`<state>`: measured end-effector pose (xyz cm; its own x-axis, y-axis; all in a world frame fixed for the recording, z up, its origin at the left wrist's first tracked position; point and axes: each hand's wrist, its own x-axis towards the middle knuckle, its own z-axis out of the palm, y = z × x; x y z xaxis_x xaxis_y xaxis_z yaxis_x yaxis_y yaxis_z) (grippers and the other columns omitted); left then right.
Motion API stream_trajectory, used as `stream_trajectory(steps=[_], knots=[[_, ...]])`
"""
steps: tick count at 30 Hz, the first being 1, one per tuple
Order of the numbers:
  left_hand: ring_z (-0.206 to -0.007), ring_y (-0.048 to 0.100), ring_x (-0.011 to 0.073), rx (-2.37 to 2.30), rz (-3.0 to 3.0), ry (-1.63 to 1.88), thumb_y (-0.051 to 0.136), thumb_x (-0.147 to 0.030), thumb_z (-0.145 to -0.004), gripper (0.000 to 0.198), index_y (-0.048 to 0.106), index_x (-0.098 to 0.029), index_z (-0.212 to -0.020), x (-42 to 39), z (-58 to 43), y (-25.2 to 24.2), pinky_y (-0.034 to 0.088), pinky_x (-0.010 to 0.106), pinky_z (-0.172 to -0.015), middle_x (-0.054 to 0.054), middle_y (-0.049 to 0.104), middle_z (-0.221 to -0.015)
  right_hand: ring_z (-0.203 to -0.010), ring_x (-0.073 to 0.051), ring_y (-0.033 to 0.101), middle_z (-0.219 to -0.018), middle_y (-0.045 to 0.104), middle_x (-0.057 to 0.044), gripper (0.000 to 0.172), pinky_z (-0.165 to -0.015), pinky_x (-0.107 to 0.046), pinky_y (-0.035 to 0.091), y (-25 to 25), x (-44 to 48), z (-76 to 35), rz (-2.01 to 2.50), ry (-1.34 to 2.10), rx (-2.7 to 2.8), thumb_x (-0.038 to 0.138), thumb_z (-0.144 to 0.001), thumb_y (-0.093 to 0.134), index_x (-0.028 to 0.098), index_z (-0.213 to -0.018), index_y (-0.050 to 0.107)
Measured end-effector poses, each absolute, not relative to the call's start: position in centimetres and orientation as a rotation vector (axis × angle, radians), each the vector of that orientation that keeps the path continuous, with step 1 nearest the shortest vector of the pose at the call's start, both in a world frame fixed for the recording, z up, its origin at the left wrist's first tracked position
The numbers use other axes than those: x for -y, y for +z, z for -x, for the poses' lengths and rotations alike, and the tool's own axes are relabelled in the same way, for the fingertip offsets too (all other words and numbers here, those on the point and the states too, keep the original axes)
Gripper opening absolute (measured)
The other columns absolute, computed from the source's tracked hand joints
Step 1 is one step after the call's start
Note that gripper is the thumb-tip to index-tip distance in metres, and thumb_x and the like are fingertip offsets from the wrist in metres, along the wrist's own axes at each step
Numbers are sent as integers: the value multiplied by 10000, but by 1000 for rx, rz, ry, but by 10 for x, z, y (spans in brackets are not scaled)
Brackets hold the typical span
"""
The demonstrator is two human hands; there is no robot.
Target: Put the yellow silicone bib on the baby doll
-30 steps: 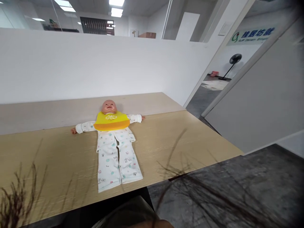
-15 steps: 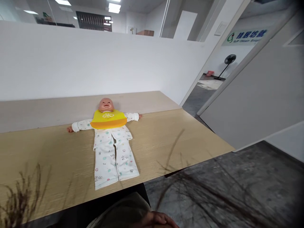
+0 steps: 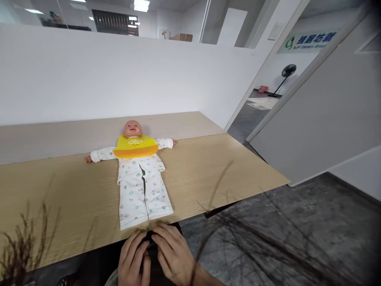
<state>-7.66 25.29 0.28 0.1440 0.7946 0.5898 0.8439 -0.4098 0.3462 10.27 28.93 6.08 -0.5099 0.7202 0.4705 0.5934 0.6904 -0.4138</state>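
Observation:
A baby doll lies on its back on the wooden table, arms spread. It wears a yellow bib and white patterned pyjamas whose legs reach the table's near edge. My left hand and my right hand are together just below that edge, fingers stretched out and meeting over a dark thing between them that I cannot make out. Neither hand touches the doll.
A white partition wall runs behind the table. To the right are grey floor, a large grey door panel and a standing fan far back. Strands of hair blur the lower part of the view.
Both my hands have come up into view below the table's near edge; before, only a bit of one hand showed at the bottom. The camera shifted slightly; the doll has not moved.

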Motion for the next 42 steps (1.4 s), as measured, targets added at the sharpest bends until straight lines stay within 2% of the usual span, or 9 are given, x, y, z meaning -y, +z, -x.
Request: stream_trajectory(steps=[4, 9, 13, 16, 20, 28, 33, 36, 42], knots=[[-1240, 624, 273, 1606, 2239, -1014, 546, -75, -857, 469, 615, -214, -1300, -259, 87, 1, 425, 485, -1108, 119, 693, -1293, -1366, -294, 497, -1446, 554, -162, 522, -1057, -451, 526, 34, -285, -108, 1204, 22, 2284, 92, -864, 434, 81, -1359, 598], [-1278, 590, 308, 1788, 2173, -740, 499, -92, -906, 451, 616, -145, -1338, -266, 83, 7, 295, 587, -1175, 177, 637, -1379, -1433, -390, 404, -1573, 402, -169, 609, -1038, -517, 531, 24, -281, -95, 1424, 56, 2375, 143, -873, 484, 54, -1475, 514], [-1234, 584, 356, 1798, 2141, -597, 533, -196, -922, 413, 664, -149, -1311, -272, 82, 12, 231, 669, -1170, 178, 656, -1343, -1466, -392, 345, -1578, 385, -185, 623, -1110, -511, 488, 33, -285, -88, 1455, 162, 2399, 167, -883, 517, 35, -1492, 493], [-1158, 583, 395, 1806, 2115, -495, 571, -256, -902, 391, 719, -196, -1259, -279, 80, 18, 268, 719, -1115, 163, 685, -1269, -1436, -385, 379, -1518, 442, -199, 645, -1141, -535, 451, 36, -288, -84, 1503, 191, 2355, 154, -871, 539, 68, -1507, 481], [-1140, 568, 399, 1889, 2095, -452, 598, -250, -885, 345, 762, -229, -1187, -283, 76, 26, 299, 725, -1093, 147, 692, -1219, -1400, -413, 395, -1490, 433, -228, 674, -1067, -548, 501, 35, -292, -80, 1567, 174, 2325, 140, -845, 575, 92, -1510, 479], [-1126, 538, 399, 1860, 2123, -404, 608, -229, -878, 398, 730, -222, -1257, -275, 70, 24, 306, 748, -1081, 146, 664, -1237, -1332, -423, 440, -1510, 418, -206, 654, -957, -538, 549, 38, -292, -73, 1650, 188, 2340, 185, -868, 582, 181, -1515, 488], [-1141, 527, 396, 1872, 2119, -424, 629, -209, -861, 397, 740, -212, -1242, -273, 67, 25, 313, 737, -1090, 159, 648, -1227, -1339, -391, 436, -1539, 425, -129, 636, -985, -523, 549, 34, -285, -71, 1655, 198, 2331, 181, -887, 557, 228, -1517, 489], [-1123, 535, 395, 1866, 2118, -464, 618, -194, -862, 393, 741, -195, -1236, -274, 67, 23, 312, 741, -1085, 158, 661, -1220, -1357, -402, 424, -1553, 422, -126, 615, -1000, -543, 541, 31, -287, -70, 1646, 216, 2335, 203, -898, 564, 219, -1510, 502], [-1199, 554, 349, 1730, 2162, -618, 537, -152, -889, 395, 704, -135, -1247, -276, 69, 8, 128, 716, -1181, 153, 689, -1250, -1458, -425, 337, -1612, 352, -125, 714, -1062, -573, 500, 38, -285, -68, 1691, 361, 2394, 114, -864, 537, 190, -1565, 427]])
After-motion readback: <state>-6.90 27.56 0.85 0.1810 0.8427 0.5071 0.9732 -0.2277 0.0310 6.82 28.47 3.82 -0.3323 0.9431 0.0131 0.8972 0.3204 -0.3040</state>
